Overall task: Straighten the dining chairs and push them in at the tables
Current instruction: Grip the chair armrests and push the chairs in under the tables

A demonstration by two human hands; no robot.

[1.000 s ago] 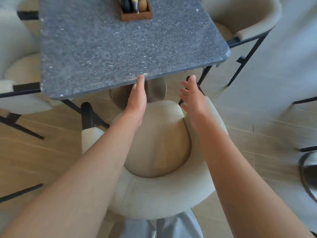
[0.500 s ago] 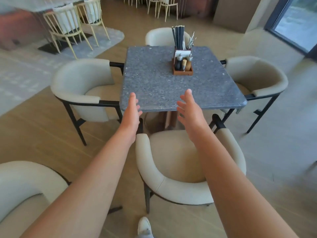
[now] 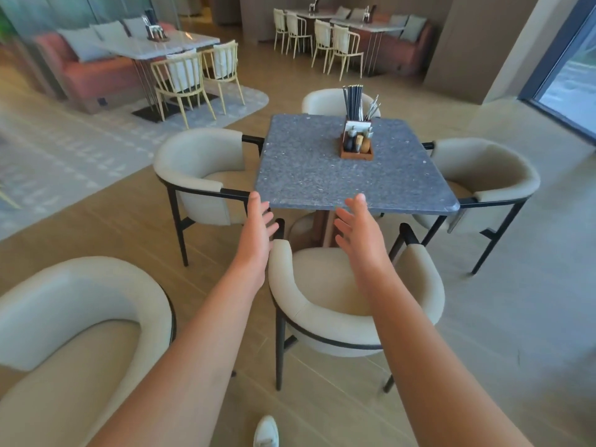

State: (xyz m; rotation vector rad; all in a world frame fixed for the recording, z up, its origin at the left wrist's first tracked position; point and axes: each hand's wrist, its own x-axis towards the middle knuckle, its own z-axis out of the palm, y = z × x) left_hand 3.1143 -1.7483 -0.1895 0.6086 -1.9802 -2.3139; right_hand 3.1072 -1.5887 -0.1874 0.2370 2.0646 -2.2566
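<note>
A square grey stone table [image 3: 322,175] stands ahead with cream tub chairs round it. The near chair [image 3: 322,321] sits in front of me, its seat short of the table edge. Chairs stand at the left side [image 3: 196,162], the right side [image 3: 490,175] and the far side [image 3: 322,101]. My left hand [image 3: 256,229] hovers with straight fingers above the near chair's left arm, holding nothing. My right hand [image 3: 361,227] hovers flat over its seat, fingers spread, touching nothing.
A wooden caddy [image 3: 356,146] with chopsticks and condiments stands on the table's far half. Another cream tub chair [image 3: 77,324] is close at my lower left. Pale wooden chairs [image 3: 193,75] and marble tables stand further back. My white shoe [image 3: 266,430] shows below.
The view has pulled back and risen from close above the near chair, so the whole table shows. Both hands lifted off the chair's arms and stay outstretched and empty.
</note>
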